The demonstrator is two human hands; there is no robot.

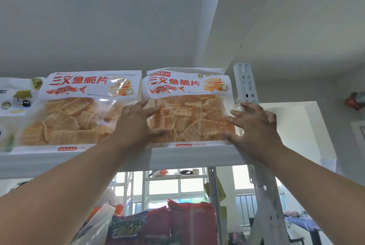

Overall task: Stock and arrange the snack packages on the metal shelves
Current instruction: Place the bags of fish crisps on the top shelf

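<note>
Overhead, both hands met the clear crisp bag w/ white-and-orange header point(187, 110) standing at the white metal shelf point(177, 156)'s right end. Left hand point(136, 124) and right hand point(254, 126) pressed its sides w/ spread fingers. A matching bag point(83, 110) stood just left; the perforated grey upright point(245, 85) crowded the right hand.

A single head-worn wide-angle view looks forward and upward, close to the white metal top shelf point(177, 156), its front edge crossing mid-frame, with white ceiling point(98, 17) filling the upper half.
</note>
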